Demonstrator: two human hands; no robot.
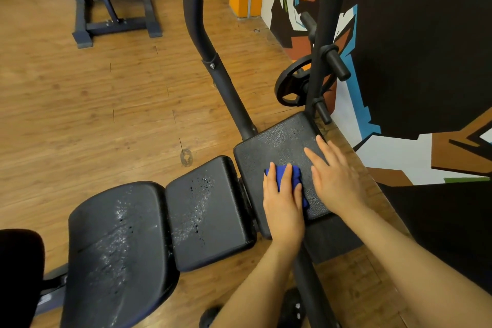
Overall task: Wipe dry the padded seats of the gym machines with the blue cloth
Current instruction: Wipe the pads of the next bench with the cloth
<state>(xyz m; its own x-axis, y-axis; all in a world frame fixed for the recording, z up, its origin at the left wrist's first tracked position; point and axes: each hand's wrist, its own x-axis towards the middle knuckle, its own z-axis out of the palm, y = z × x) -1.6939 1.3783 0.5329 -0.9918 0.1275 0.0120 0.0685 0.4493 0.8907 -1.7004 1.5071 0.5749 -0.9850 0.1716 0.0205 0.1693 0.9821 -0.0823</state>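
Where fingers (286, 176) press, blue cloth (295, 174)

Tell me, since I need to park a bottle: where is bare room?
The floor left of the post is bare. The far pad is crowded: the left hand presses the cloth, the right hand lies beside it.

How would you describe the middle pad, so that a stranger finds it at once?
Start at the black bench beside the painted wall, where the left hand presses the blue cloth. Three black pads lie in a row; the middle pad is the smallest, rectangular, and speckled with water drops, unlike the large rounded pad beyond it.
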